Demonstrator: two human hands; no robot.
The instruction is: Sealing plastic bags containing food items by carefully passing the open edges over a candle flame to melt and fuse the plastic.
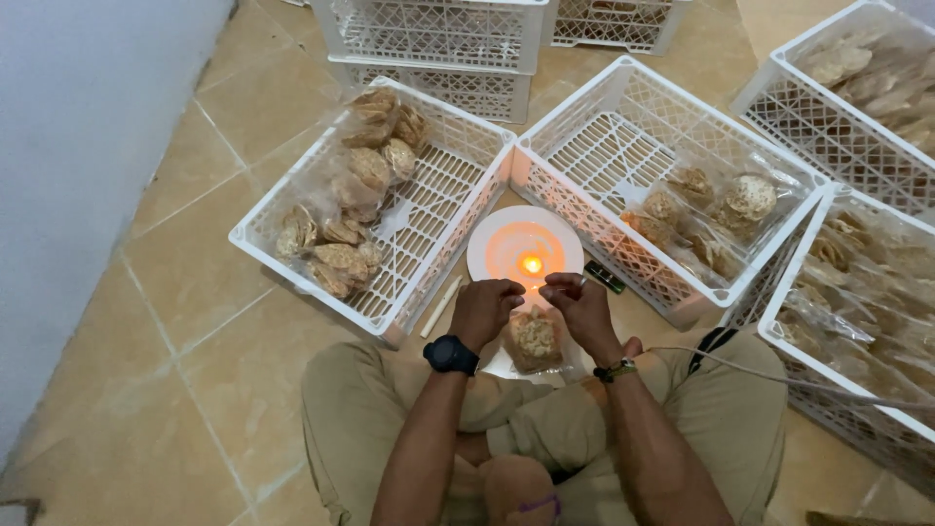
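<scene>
Both forearms reach toward twelve o'clock; left hand (484, 310) and right hand (577, 304), grips pinched narrow, hold a cracker bag (535, 339) beside the flame (531, 263).

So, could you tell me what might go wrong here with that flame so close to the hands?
Both hands, left hand and right hand, hold the plastic bag of crackers right beside the candle flame, so fingers could get burned. The thin bag might melt too far or catch. The plate sits between two plastic crates, which could scorch if it tips.
</scene>
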